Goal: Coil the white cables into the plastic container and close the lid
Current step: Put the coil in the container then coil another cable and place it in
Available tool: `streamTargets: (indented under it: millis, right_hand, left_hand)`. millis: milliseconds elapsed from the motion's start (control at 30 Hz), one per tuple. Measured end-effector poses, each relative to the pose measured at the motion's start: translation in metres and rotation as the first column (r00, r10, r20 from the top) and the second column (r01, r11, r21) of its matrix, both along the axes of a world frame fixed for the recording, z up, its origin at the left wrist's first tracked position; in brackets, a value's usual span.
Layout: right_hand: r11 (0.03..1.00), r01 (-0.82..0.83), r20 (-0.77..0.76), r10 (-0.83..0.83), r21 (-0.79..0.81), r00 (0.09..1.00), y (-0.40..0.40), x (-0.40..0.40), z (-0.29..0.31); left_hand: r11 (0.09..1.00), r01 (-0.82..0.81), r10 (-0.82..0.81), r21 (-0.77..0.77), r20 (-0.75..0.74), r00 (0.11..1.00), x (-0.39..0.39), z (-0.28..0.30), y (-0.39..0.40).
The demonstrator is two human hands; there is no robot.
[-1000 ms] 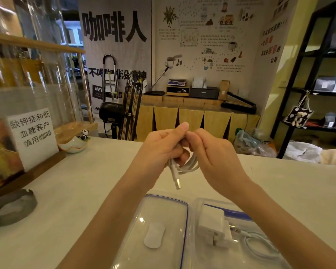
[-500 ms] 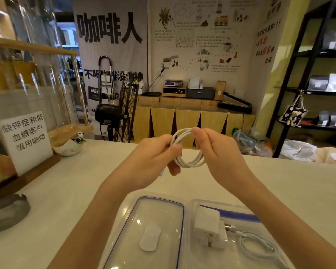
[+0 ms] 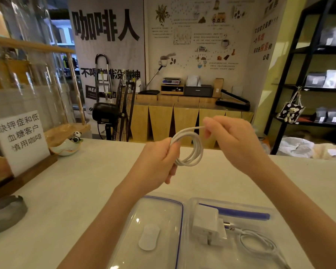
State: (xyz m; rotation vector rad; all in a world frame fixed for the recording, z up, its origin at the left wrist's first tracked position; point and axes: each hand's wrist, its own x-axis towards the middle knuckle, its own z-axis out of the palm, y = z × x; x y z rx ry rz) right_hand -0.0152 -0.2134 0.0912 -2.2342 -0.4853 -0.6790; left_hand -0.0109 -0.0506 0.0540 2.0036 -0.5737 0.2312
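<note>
Our left hand (image 3: 159, 160) grips one side of the coiled white cable (image 3: 192, 148), held up above the counter (image 3: 76, 181). Our right hand (image 3: 233, 142) pinches the cable's loose end at the top of the loop. Below, the clear plastic container (image 3: 260, 212) holds a white charger (image 3: 207, 227) and a second cable (image 3: 258, 243); its lid (image 3: 155, 214) lies just left of it.

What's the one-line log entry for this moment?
left hand grips cable coil | right hand pinches loose end | container open, charger inside | lid off
</note>
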Motion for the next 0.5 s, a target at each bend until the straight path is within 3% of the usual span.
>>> streamTargets:
  millis: [33, 100, 133, 200, 300, 500]
  right_hand:
    - [0.986, -0.086, -0.131, 0.105, 0.145, 0.986, 0.001, -0.002, 0.007]
    - [0.896, -0.226, -0.399, 0.381, 0.382, 0.834, 0.003, -0.009, 0.018]
    - [0.851, -0.312, -0.437, 0.493, 0.423, 0.753, 0.004, -0.011, 0.018]
    - [0.812, -0.472, -0.397, 0.581, 0.343, 0.71, 0.004, -0.015, 0.013]
    - [0.88, -0.455, -0.251, 0.476, 0.14, 0.843, 0.004, -0.009, 0.003]
    - [0.965, -0.234, 0.077, 0.226, 0.119, 0.971, 0.009, 0.001, -0.014]
  left_hand:
    - [1.0, -0.012, 0.012, 0.021, -0.024, 1.0, 0.0, -0.001, 0.0]
    - [1.0, -0.02, 0.021, 0.025, -0.081, 0.997, 0.001, -0.001, 0.0]
    - [1.0, -0.013, 0.015, 0.016, -0.101, 0.995, 0.002, 0.0, 0.0]
    - [1.0, 0.024, -0.024, -0.004, -0.127, 0.992, 0.002, 0.002, 0.001]
    - [0.996, 0.085, -0.09, -0.034, -0.17, 0.981, 0.003, 0.004, 0.003]
    - [0.985, 0.141, -0.16, -0.097, -0.242, 0.957, 0.004, 0.006, 0.007]
